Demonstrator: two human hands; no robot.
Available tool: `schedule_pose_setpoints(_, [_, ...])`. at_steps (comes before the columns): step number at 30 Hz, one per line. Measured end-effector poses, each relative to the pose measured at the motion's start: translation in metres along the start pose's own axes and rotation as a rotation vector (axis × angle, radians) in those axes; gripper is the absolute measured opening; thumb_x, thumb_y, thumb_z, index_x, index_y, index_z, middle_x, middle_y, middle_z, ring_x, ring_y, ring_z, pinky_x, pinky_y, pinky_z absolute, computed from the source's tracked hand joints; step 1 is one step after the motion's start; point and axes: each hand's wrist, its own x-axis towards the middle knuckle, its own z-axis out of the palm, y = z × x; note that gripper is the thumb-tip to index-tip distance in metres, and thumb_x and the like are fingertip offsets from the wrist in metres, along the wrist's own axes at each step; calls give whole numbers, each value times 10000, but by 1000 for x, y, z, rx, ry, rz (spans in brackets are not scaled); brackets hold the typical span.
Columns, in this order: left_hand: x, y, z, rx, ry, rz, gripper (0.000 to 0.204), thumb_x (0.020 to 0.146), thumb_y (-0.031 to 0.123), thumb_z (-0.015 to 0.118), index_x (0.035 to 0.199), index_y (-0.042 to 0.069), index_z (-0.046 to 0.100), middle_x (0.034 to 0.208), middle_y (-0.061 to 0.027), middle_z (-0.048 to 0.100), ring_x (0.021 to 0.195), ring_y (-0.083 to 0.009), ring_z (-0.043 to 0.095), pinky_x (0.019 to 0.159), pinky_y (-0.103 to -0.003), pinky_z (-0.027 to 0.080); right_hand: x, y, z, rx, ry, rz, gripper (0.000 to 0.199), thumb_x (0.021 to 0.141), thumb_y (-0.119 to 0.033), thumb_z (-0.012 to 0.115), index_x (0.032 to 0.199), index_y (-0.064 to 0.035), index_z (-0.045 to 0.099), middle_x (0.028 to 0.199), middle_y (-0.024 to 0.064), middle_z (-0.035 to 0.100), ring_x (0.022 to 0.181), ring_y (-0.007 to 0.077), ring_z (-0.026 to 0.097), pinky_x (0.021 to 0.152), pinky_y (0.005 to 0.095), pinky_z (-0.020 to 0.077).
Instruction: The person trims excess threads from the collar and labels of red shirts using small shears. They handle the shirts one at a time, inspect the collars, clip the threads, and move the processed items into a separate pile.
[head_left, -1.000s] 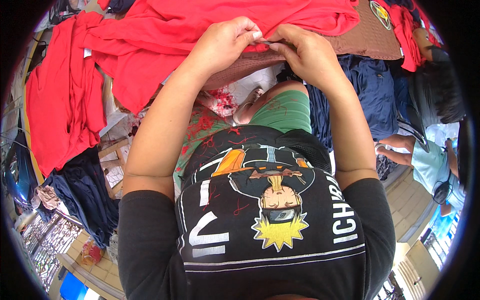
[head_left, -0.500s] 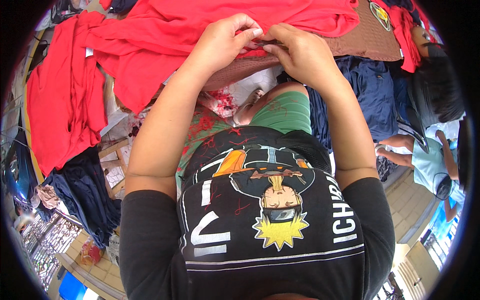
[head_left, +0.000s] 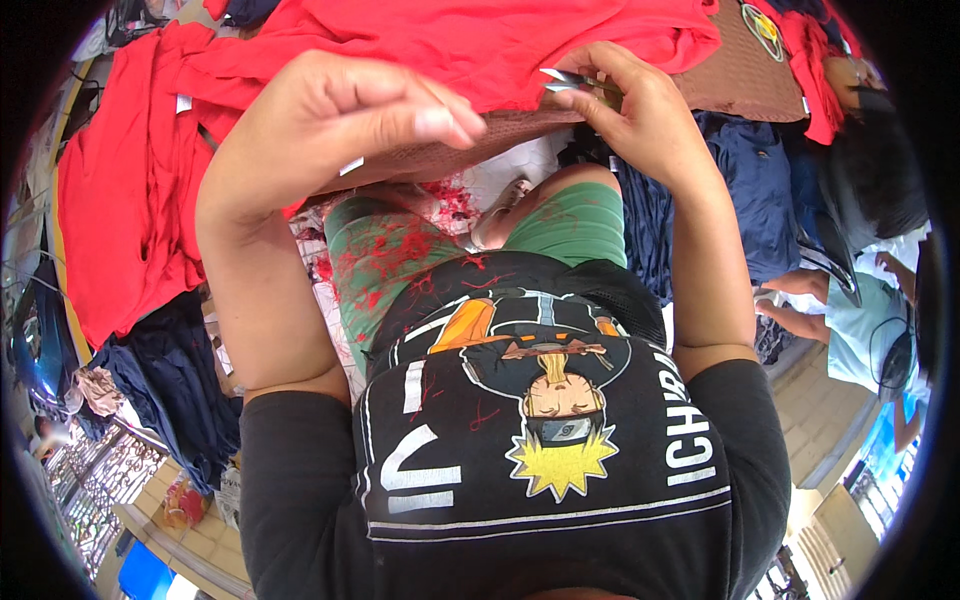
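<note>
Bright red cloth (head_left: pixel 480 50) lies spread over a brown textured cover (head_left: pixel 720 80) in front of me. My right hand (head_left: pixel 625 105) is wrapped round a small pair of thread snips (head_left: pixel 567 80), whose pale pointed blades stick out to the left just above the cloth's near edge. My left hand (head_left: pixel 350 125) is lifted over the cloth, apart from it, with thumb and fingertips pressed together. Anything between those fingertips is too small to make out. Red thread scraps (head_left: pixel 400 250) are scattered on my green shorts (head_left: pixel 565 225) below.
More red cloth (head_left: pixel 130 200) hangs at the left, above dark blue cloth (head_left: pixel 170 390). At the right lies a dark blue garment pile (head_left: pixel 740 200). A yellow-and-white cord loop (head_left: pixel 762 32) rests on the brown cover. Another person in light blue (head_left: pixel 870 325) is at the far right.
My left hand has come away from the cloth, moving left and up toward me. My right hand has shifted slightly right, and the snips' blades now show clearly.
</note>
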Motion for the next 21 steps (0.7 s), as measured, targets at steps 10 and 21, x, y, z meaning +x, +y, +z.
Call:
schedule_pose_setpoints(10, [39, -86, 46, 526, 441, -37, 220, 800, 132, 716, 987, 18, 696, 1011, -99, 673, 918, -178, 645, 811, -283, 504, -7, 11, 47, 67, 1, 84, 292, 716, -80, 673, 998, -107, 601, 833, 113, 628, 793, 304, 628, 684, 390, 494])
schedule_pose_setpoints(21, [46, -86, 49, 447, 461, -117, 176, 913, 163, 593, 983, 12, 650, 906, -83, 699, 821, -141, 656, 756, -274, 513, -10, 14, 53, 188, 63, 48, 287, 707, -25, 653, 982, -88, 608, 819, 107, 625, 772, 270, 631, 693, 351, 500])
